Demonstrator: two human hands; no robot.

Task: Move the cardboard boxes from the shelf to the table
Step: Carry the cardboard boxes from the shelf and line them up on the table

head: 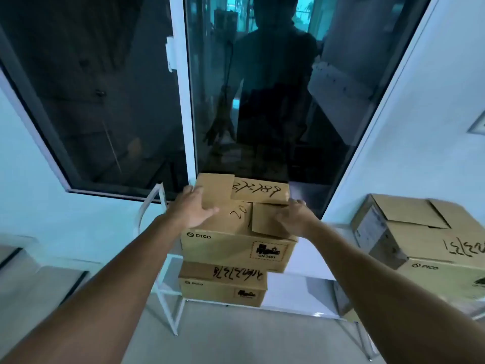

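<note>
A brown cardboard box (236, 245) marked PICO, with handwritten numbers on its loose top flaps, sits on the upper level of a white metal shelf (168, 292). My left hand (193, 208) lies flat on the box's top left flap, fingers spread. My right hand (294, 219) presses on the top right flap, fingers bent over it. A smaller PICO box (223, 287) stands on the shelf level below. A third box (433, 245) with open flaps rests at the right edge of the view.
A dark glass window with a white frame (187, 101) rises right behind the shelf, reflecting a person. White walls flank it. Grey floor (236, 337) lies in front of the shelf. A low surface (31, 279) shows at the left.
</note>
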